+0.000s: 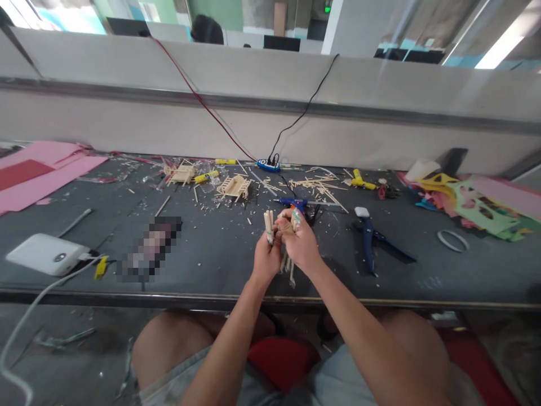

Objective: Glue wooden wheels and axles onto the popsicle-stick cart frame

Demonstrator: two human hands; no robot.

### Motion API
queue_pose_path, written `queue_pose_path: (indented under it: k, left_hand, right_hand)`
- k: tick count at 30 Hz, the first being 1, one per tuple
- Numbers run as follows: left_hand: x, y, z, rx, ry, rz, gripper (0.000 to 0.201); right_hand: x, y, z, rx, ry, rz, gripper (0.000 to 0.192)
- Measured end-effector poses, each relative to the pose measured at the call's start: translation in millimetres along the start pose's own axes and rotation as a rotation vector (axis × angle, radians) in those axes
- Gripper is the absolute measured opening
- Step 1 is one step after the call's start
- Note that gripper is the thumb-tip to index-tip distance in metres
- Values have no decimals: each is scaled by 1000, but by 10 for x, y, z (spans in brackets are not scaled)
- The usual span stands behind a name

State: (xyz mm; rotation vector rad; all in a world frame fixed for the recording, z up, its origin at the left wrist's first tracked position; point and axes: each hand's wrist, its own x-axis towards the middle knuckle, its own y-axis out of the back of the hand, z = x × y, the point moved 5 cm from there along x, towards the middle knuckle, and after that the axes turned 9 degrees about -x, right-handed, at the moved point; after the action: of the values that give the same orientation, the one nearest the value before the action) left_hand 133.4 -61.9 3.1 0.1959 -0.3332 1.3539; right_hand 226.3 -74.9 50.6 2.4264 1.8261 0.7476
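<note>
Both my hands meet over the near middle of the dark workbench (211, 254). My left hand (265, 260) grips a bundle of thin wooden sticks (269, 221) whose tips stand above the fingers. My right hand (298, 241) closes on the same bundle from the right, with more stick ends hanging below it. Just behind the hands lies a blue glue gun (296, 202).
Small stick models (234, 186) and loose sticks (321, 186) litter the back of the bench. Blue pliers (368, 237) lie to the right, coloured foam sheets (477, 203) far right, pink sheets (42, 169) far left, and a white power bank (46, 254) at the near left.
</note>
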Motion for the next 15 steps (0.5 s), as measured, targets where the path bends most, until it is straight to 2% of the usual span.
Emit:
queue_pose_path:
  k: [6, 15]
  left_hand:
    - [2, 28, 13, -4, -8, -7, 29]
    - [-18, 60, -103, -7, 33, -12, 30]
  right_hand:
    - [-3, -11, -30, -57, 15, -4, 14]
    - [-21, -77, 29, -66, -16, -19, 18]
